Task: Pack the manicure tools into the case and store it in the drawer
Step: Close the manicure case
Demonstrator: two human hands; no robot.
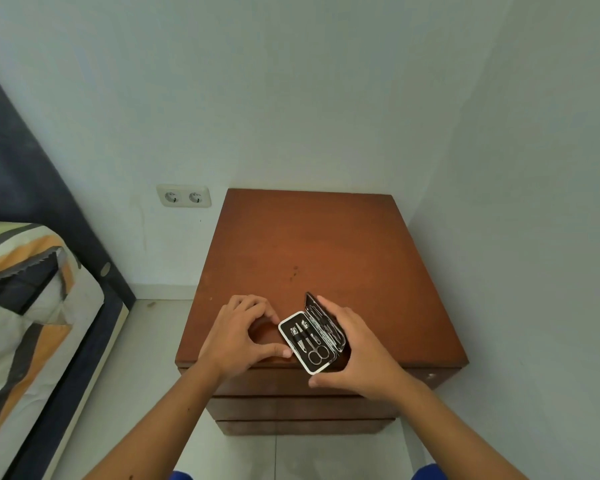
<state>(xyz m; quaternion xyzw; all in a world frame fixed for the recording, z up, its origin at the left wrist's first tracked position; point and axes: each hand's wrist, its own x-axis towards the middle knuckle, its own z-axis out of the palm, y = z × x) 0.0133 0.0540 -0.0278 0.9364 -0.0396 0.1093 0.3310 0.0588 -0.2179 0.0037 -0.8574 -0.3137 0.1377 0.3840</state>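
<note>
White walls meet in a corner behind a brown wooden nightstand [326, 244], and near its front edge lies the manicure case [310, 341], open, its base flat on the top and its lid [326, 323] tilted up on the right. Strapped into the base are small scissors [317, 353], and beside them clippers and other slim metal tools too small to tell apart. Against the lid's outer side rests the right hand [355, 355], fingers along its back and thumb curled under the case's near corner, holding it. Just left of the case, the left hand [243, 336] rests on the top, loosely curled, gripping nothing, thumb tip touching the case's left edge. Closed drawers [291, 407] stack below; a bed [25, 306] stands left, a double wall socket [183, 196] behind.
</note>
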